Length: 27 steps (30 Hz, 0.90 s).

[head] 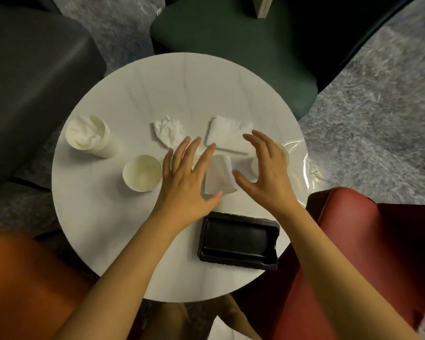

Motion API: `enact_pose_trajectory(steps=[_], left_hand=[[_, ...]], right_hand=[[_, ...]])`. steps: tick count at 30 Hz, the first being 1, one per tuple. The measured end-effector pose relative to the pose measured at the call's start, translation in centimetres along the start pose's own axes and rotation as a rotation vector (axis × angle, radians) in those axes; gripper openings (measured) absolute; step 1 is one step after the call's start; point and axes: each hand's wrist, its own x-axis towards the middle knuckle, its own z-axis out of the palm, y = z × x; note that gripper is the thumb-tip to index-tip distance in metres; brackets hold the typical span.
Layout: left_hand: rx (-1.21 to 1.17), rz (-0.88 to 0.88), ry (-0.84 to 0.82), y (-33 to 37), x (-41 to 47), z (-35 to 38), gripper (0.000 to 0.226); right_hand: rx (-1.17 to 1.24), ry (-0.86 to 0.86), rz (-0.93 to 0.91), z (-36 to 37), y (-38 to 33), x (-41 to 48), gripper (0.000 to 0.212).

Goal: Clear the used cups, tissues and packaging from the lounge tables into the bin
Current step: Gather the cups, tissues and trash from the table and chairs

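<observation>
My left grip (187, 177) and right grip (268, 173) hung spread, empty, flanking the tipped paper cup (219, 177); I feared a clumsy squeeze might roll it off the counter (157, 89).

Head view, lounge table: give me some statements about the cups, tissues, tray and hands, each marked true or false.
1. The black tray lies empty on the table, at the person's side. True.
2. Both hands hold a cup. False: the left hand and the right hand are open with fingers spread, on either side of a tipped cup.
3. The stack of cups at the left has a tissue stuffed in its top cup. True.
4. The crumpled tissue lies in the tray. False: it lies on the table beside the folded napkin.
5. The single cup left of the hands lies on its side. False: it stands upright.
</observation>
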Motion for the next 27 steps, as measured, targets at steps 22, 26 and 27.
enact_pose_trajectory(steps=[22,26,27], left_hand=[[-0.165,-0.153,-0.115,2.9,3.0,2.9,0.040],[-0.200,-0.135,-0.093,2.7,3.1,2.5,0.038],[-0.219,-0.133,-0.059,2.5,3.0,2.2,0.036]], right_hand=[[0.303,0.002,0.259,2.2,5.1,-0.1,0.097],[0.393,0.012,0.276,2.8,4.8,0.5,0.075],[0.402,0.026,0.295,2.8,4.7,0.4,0.073]])
